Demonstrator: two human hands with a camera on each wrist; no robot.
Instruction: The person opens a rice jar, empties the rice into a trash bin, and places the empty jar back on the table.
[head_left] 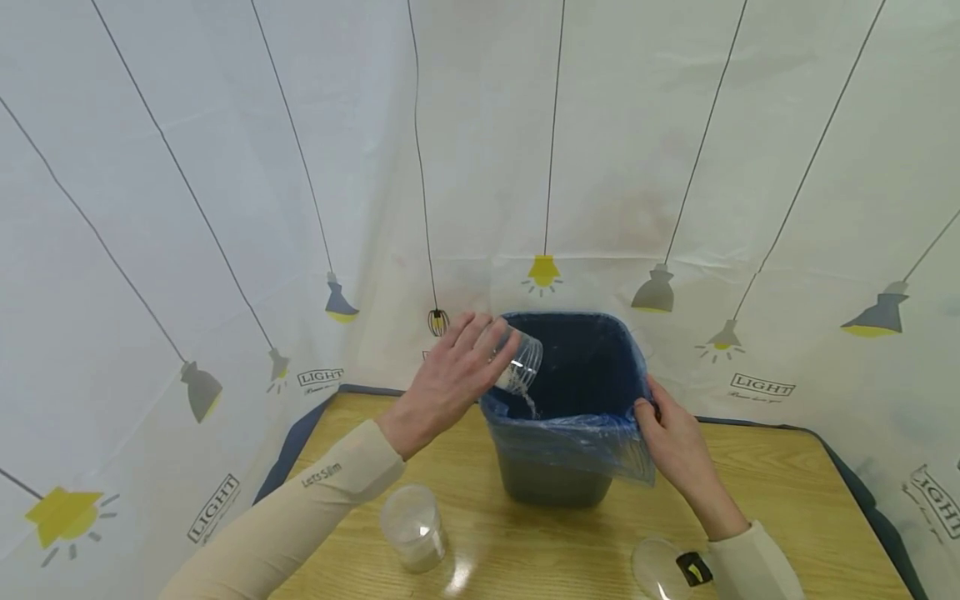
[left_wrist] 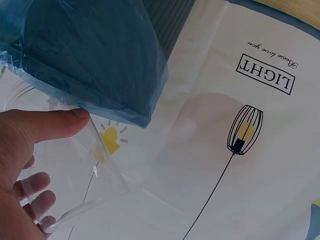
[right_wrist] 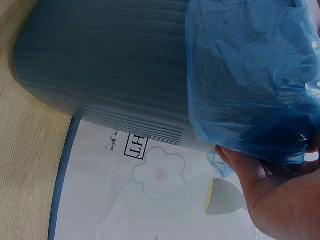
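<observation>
My left hand (head_left: 453,379) grips a clear plastic jar (head_left: 528,360) from above, thumb on one side and fingers round the other in the left wrist view. The jar is tipped over the near left part of a grey trash bin (head_left: 555,482), its mouth pointing down and right. Whitish material trails from the mouth, close over the bin's near rim. A blue trash bag (head_left: 600,437) lines the bin and folds over its rim. At the bin's right side my right hand (head_left: 678,437) holds the rim through the bag, thumb outside; its other fingers are partly hidden.
A second clear jar (head_left: 414,529) stands upright on the wooden table (head_left: 517,550), left of the bin. Near my right forearm lies a round clear lid (head_left: 660,568), beside a small black tag (head_left: 694,569) with a yellow mark. A lamp-patterned white sheet (head_left: 600,167) hangs behind the table.
</observation>
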